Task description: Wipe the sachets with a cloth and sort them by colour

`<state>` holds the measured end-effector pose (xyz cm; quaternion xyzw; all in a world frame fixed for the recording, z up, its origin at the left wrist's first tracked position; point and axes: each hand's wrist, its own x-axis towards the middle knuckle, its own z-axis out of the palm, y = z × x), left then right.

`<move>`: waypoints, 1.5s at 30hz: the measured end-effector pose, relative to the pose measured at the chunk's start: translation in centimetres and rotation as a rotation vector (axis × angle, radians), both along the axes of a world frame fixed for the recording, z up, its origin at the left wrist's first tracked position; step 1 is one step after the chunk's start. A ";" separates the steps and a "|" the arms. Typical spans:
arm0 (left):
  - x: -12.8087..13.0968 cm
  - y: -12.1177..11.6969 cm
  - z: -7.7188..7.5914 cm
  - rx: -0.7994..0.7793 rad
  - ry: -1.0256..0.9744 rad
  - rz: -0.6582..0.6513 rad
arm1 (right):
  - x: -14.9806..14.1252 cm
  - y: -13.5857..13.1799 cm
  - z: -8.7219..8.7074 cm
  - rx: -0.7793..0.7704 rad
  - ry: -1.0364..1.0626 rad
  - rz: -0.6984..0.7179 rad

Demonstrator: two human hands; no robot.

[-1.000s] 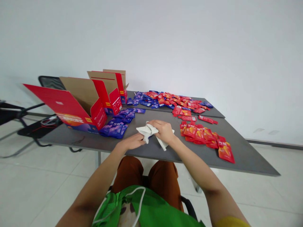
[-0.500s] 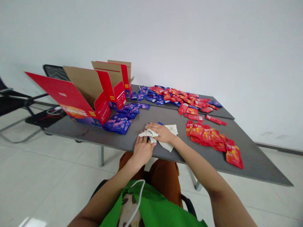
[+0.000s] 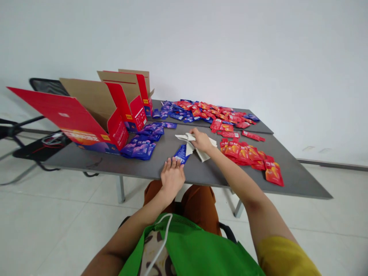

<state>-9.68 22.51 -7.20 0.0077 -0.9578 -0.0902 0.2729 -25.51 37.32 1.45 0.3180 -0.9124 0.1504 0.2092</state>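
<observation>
A blue pouch (image 3: 181, 154) lies on the grey table near its front edge, its lower end under the fingertips of my left hand (image 3: 173, 174). That hand rests flat with fingers stretched out. My right hand (image 3: 200, 140) is closed on a crumpled off-white cloth (image 3: 203, 155), just beyond the pouch; part of the cloth overlaps the pouch's upper end. To the left, several blue pouches (image 3: 140, 147) lie in an overlapping row. Right of the cloth, several red pouches (image 3: 243, 151) are fanned out along the table.
Open red cardboard boxes (image 3: 117, 128) stand along the table's left side, flaps raised. A mixed heap of red and blue pouches (image 3: 201, 111) covers the back of the grey table (image 3: 161, 168). A black chair (image 3: 47, 85) stands beyond the left edge, and a white wall behind.
My right hand has lifted and moved away from my left hand with the cloth, uncovering the blue pouch. My left hand has come off the cloth and now lies on the pouch's end.
</observation>
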 end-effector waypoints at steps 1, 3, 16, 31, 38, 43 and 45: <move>0.0 -0.1 -0.1 0.007 0.015 -0.010 | 0.7 -0.6 0.3 -0.071 0.005 0.053; 0.1 -0.1 -0.3 0.021 0.050 -0.022 | 2.3 -1.7 0.2 -0.155 -0.031 0.218; 0.4 0.0 0.3 0.026 -0.048 -0.028 | 3.2 -2.8 -3.1 0.337 0.042 0.109; 0.2 -0.4 -0.6 0.056 -0.009 -0.052 | 2.5 -1.6 3.2 0.117 0.087 -0.254; 1.0 -0.4 0.7 0.089 -0.069 -0.066 | 7.9 -3.2 0.3 0.015 -0.082 0.345; 1.1 -0.3 1.0 0.088 -0.127 -0.061 | 6.1 -3.9 -3.5 0.018 -0.048 0.461; 0.8 -0.1 0.8 0.047 -0.052 -0.044 | 4.6 -3.9 -3.6 0.074 0.013 0.336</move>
